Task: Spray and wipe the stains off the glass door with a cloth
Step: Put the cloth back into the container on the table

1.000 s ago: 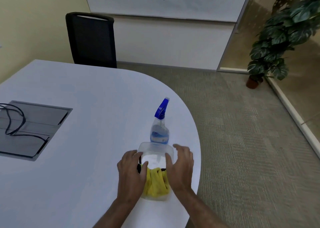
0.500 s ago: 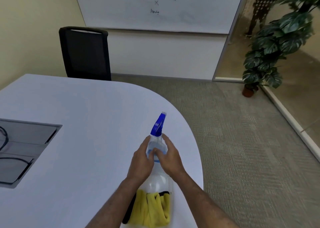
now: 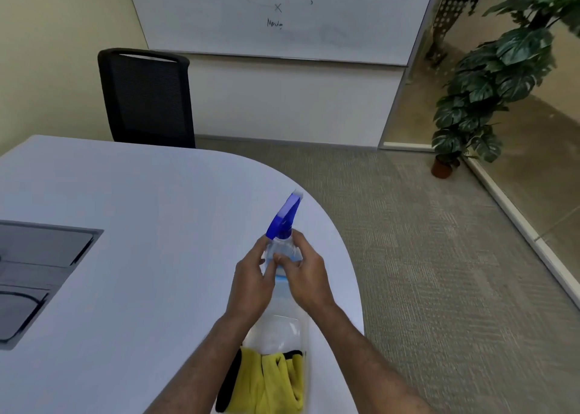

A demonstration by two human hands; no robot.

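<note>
A clear spray bottle [image 3: 284, 225] with a blue trigger head stands near the rounded right end of the white table [image 3: 131, 225]. My left hand [image 3: 251, 283] and my right hand [image 3: 306, 277] both wrap around its neck and upper body, fingers meeting in front. Just below my wrists sits a clear plastic tub [image 3: 279, 329] holding a yellow cloth [image 3: 270, 382] with a black edge. A glass wall [image 3: 533, 168] runs along the right side of the room.
A black mesh chair [image 3: 147, 99] stands behind the table. A grey cable hatch [image 3: 40, 263] is set into the tabletop at the left. A potted plant [image 3: 483, 99] stands by the glass. A whiteboard [image 3: 282, 14] hangs on the far wall. Carpet lies to the right.
A second ago both hands held the tub's sides. They moved forward onto the spray bottle and now grip it. The view has tilted up slightly.
</note>
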